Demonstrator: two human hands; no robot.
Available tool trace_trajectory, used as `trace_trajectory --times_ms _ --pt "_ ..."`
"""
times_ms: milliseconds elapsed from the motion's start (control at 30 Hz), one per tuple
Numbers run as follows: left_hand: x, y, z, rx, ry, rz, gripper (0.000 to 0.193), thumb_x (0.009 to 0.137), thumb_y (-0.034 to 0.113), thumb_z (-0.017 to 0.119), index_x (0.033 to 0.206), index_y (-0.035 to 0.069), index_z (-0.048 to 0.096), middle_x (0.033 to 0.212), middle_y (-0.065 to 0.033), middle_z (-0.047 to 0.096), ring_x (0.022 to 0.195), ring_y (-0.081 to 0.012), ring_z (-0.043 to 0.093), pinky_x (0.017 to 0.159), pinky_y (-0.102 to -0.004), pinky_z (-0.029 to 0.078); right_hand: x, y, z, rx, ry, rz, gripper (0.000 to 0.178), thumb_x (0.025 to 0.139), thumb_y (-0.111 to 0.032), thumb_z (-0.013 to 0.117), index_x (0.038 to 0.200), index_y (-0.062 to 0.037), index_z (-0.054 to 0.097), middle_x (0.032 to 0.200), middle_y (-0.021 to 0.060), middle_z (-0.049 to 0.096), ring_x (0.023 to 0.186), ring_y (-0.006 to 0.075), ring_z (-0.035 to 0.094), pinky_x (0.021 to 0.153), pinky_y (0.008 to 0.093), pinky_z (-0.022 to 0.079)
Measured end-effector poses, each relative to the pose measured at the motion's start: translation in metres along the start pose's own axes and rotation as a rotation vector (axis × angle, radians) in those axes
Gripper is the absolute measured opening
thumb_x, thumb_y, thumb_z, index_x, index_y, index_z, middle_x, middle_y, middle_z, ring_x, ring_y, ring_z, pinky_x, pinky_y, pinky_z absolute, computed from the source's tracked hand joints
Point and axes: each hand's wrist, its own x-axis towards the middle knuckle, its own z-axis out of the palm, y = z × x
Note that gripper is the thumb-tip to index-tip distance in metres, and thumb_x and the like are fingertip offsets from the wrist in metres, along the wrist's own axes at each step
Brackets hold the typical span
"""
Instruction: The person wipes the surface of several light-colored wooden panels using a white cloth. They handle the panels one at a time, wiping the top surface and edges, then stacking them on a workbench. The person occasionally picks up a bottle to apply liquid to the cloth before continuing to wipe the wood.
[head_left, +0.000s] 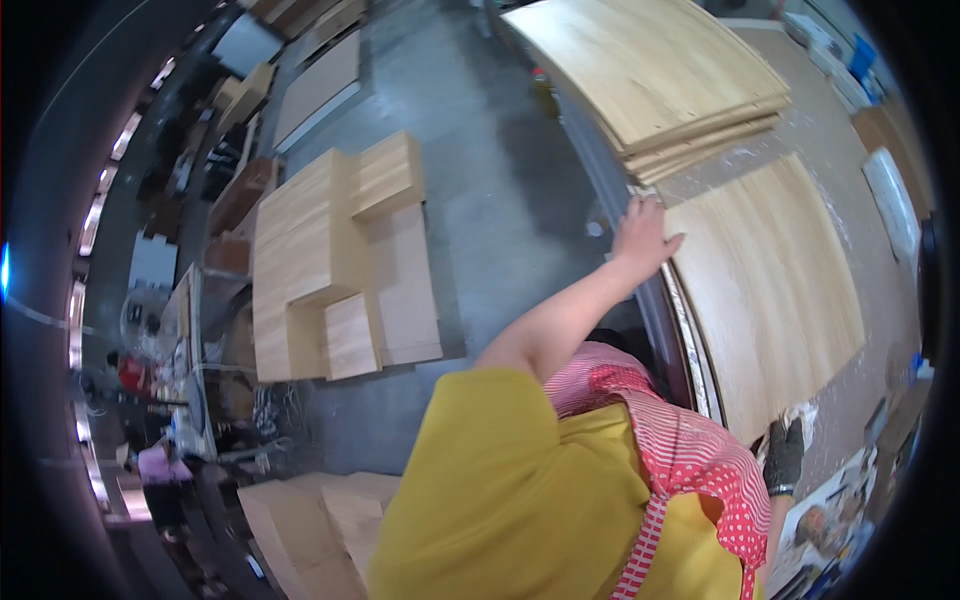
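Observation:
A flat light-wood panel (775,290) lies on the worktable in front of me. My left hand (645,240), bare, rests at its far left corner, beside the table edge; the fingers are stretched forward and the thumb stands apart. At the panel's near right corner is my right hand (785,458), in a dark glove. Its fingers are closed on a crumpled white cloth (803,418), which shows only in part. Just beyond my left hand, a stack of similar wood panels (660,75) sits on the same table.
The worktable (880,330) has a scuffed, dusty top. Along its far side lie a white wrapped packet (892,200) and a cardboard piece (885,140). On the floor to the left stand wooden box units (300,250). More wooden boxes (310,525) are at lower left.

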Motion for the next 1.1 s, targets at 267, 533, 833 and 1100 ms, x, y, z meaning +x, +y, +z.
trace_trajectory --times_ms 267,533,833,1100 --pt "-0.084 0.001 -0.007 -1.040 -0.163 -0.748 0.044 0.092 0.029 0.062 0.124 0.003 0.046 0.121 -0.0125 0.053 0.113 -0.0226 0.052 0.096 -0.0372 0.044 -0.031 -0.028 -0.015 -0.252 -0.040 0.108 0.061 0.090 -0.039 0.055 0.129 0.0070 0.048 0.126 0.0289 0.054 0.121 0.0393 0.050 0.102 0.0409 0.039" --pt "-0.023 0.067 -0.076 -1.083 -0.241 -0.514 0.033 0.091 0.019 0.063 0.121 0.007 0.055 0.094 -0.0004 0.063 0.065 -0.0061 0.056 0.046 -0.0198 0.041 -0.036 -0.022 -0.015 -0.013 0.069 -0.014 0.053 0.089 -0.037 0.056 0.121 0.0052 0.054 0.115 0.0280 0.059 0.108 0.0411 0.057 0.093 0.0436 0.044" --pt "0.121 0.249 -0.206 -0.804 -0.061 0.630 0.034 0.089 0.023 0.067 0.109 -0.003 0.061 0.099 -0.0070 0.065 0.087 -0.0110 0.059 0.078 -0.0252 0.048 -0.004 -0.091 -0.110 0.223 0.356 -0.610 0.033 0.091 -0.031 0.057 0.109 -0.0047 0.065 0.095 0.0159 0.065 0.084 0.0280 0.064 0.078 0.0373 0.049" --pt "-0.025 0.289 -0.188 -0.311 -0.151 1.572 0.040 0.089 0.025 0.061 0.121 0.001 0.057 0.119 -0.0171 0.064 0.102 -0.0306 0.065 0.088 -0.0343 0.051 -0.075 -0.108 -0.229 1.439 0.288 -0.287 0.043 0.091 -0.039 0.057 0.115 -0.0033 0.058 0.100 0.0104 0.065 0.081 0.0159 0.064 0.070 0.0254 0.054"
